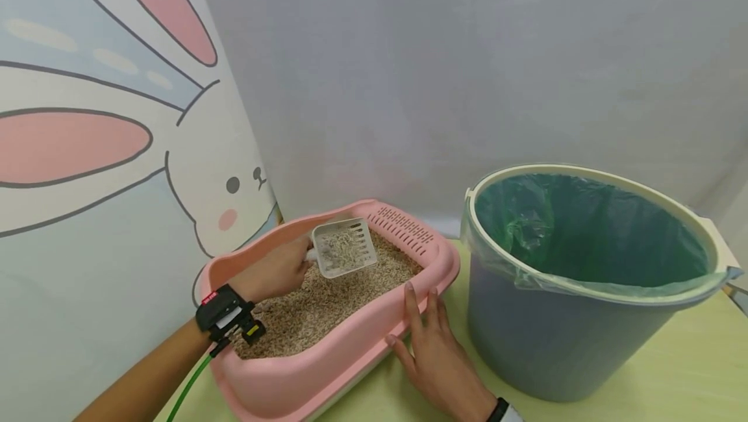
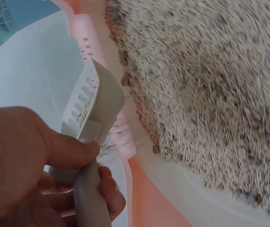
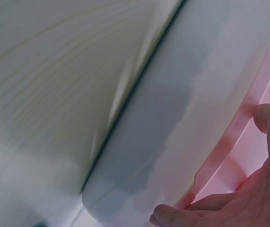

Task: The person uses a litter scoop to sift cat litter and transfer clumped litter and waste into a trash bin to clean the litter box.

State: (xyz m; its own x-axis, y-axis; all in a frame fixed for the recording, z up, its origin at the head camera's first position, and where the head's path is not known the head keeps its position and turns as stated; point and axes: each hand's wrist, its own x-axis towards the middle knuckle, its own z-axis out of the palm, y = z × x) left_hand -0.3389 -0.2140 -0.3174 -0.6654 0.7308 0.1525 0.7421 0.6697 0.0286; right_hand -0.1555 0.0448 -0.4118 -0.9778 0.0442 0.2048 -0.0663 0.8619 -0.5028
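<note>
Scoop (image 2: 108, 97): raised over the litter (image 1: 298, 328) near twelve o'clock of the pink tray (image 1: 269, 383), slotted edge toward three, pellets inside.
Left hand (image 1: 285, 271): clamped round the scoop's handle (image 2: 92, 198), thumb pressed at its neck; forearm (image 1: 163, 357) enters from eight o'clock.
Right hand (image 1: 437, 360): fingers spread apart, touching the tray's side at four o'clock.
Bin (image 1: 537, 337): on the surface (image 1: 672, 370), at three o'clock.

At one pink plastic litter tray (image 1: 327, 363) were two bare hands (image 1: 286, 266) (image 1: 435, 360), one white slotted plastic scoop (image 2: 108, 97) above it and one round grey bucket (image 1: 543, 337) beside it.
</note>
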